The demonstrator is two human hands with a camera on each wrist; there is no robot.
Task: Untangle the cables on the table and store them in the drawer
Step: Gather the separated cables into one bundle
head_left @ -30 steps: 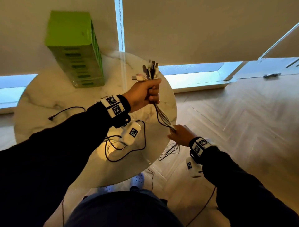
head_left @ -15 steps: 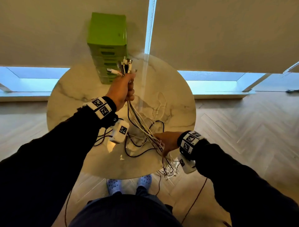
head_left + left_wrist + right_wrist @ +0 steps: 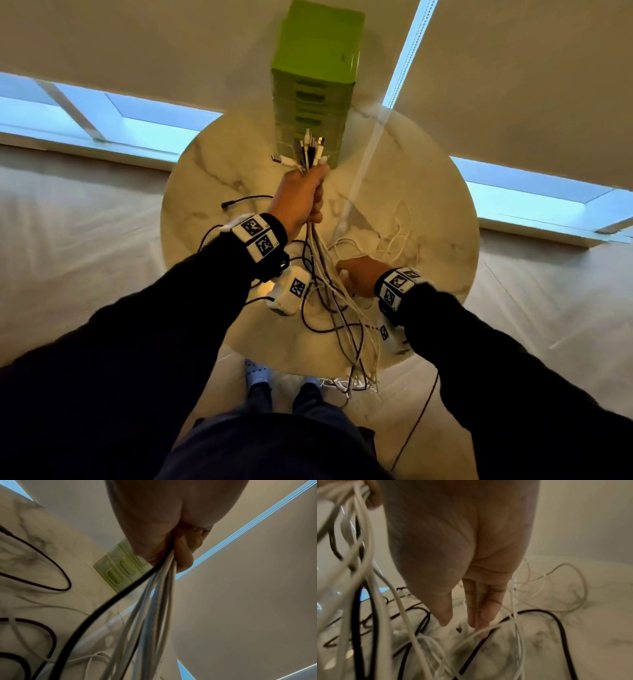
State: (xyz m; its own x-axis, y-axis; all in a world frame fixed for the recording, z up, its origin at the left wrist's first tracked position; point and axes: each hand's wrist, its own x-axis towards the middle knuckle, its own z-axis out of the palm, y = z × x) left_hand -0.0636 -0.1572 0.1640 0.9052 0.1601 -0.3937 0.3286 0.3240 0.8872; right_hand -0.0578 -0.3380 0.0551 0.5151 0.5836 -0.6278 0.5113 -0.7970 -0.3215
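My left hand is raised over the round marble table and grips a bundle of white and black cables. Their plugs stick up above the fist. The bundle hangs down and trails over the table's near edge. The left wrist view shows the fingers curled round the same cables. My right hand hovers just right of the bundle, holding nothing. In the right wrist view its straight fingers point down at loose white cables and a black cable. The green drawer unit stands at the table's far edge, drawers closed.
A loose black cable with a plug lies left of my left hand, and thin white loops lie on the right half of the table. Cable ends dangle past the near edge above my feet. Wooden floor surrounds the table.
My right hand has let go of the hanging bundle and risen over the tabletop, to the right of it. My left hand keeps its grip. The head view has swung to centre the table.
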